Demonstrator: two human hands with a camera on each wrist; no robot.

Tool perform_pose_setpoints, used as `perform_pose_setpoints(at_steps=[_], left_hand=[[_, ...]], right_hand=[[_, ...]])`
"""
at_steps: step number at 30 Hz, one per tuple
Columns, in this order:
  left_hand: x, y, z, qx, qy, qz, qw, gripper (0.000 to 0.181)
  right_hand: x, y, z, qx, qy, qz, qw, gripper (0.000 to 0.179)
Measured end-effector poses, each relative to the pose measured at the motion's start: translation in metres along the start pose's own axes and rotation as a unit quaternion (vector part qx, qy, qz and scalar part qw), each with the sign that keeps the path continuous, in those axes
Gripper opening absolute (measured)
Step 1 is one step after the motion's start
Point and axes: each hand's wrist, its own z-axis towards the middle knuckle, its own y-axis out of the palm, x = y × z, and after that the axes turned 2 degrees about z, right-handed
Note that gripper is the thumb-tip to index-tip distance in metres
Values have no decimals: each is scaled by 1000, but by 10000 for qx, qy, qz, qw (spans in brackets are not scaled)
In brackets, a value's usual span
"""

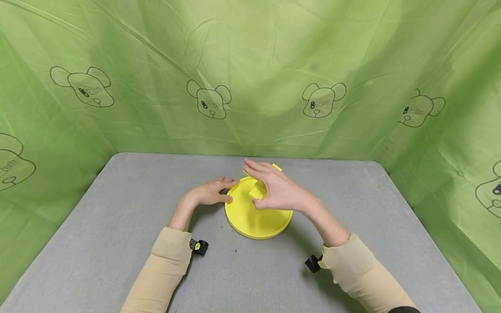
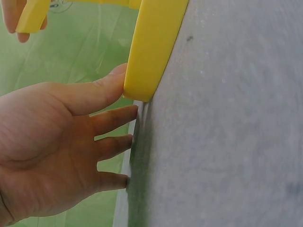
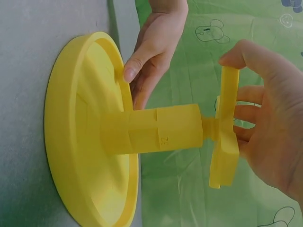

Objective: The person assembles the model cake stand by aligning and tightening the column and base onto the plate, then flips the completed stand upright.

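Observation:
A yellow round tray (image 1: 250, 221) with a raised rim lies on the table. From its middle rises a thick stepped column (image 3: 165, 130), topped by a flat yellow crossbar handle (image 3: 229, 101). My right hand (image 1: 283, 189) holds this handle from above: the thumb touches one end and the other fingers lie behind it, partly hidden. At the tray's left side my left hand (image 1: 209, 192) steadies the rim. Its thumb (image 2: 106, 90) rests against the rim, while the other fingers stretch out fairly straight beside it, near the tabletop.
The grey table (image 1: 129, 208) carries a few small dark specks. Green cloth (image 1: 250, 65) printed with bear heads hangs around the back and sides. A black wrist camera (image 1: 201, 248) sits at the left cuff, another black camera (image 1: 313, 263) at the right.

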Motion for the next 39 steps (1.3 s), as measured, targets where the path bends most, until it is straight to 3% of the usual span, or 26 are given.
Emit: perform_pose_setpoints(at_steps=[15, 25, 30, 33, 39], left_hand=[[-1, 0, 0, -78, -100, -118, 9998, 68], [-1, 0, -1, -17, -110, -50, 9999, 67], [0, 0, -2, -11, -95, -52, 9999, 67], [0, 0, -1, -3, -92, -34, 10000, 66], [0, 0, -1, 10, -82, -34, 10000, 66]], right_hand=[[-5, 1, 6, -385, -61, -235, 9990, 82], [0, 6, 7, -337, -182, -573, 9976, 82], [10, 4, 2, -22, -4, -328, 9995, 80], [21, 2, -4, 406, 236, 123, 9988, 67], [48, 6, -18, 1143, 638, 1205, 9841, 43]])
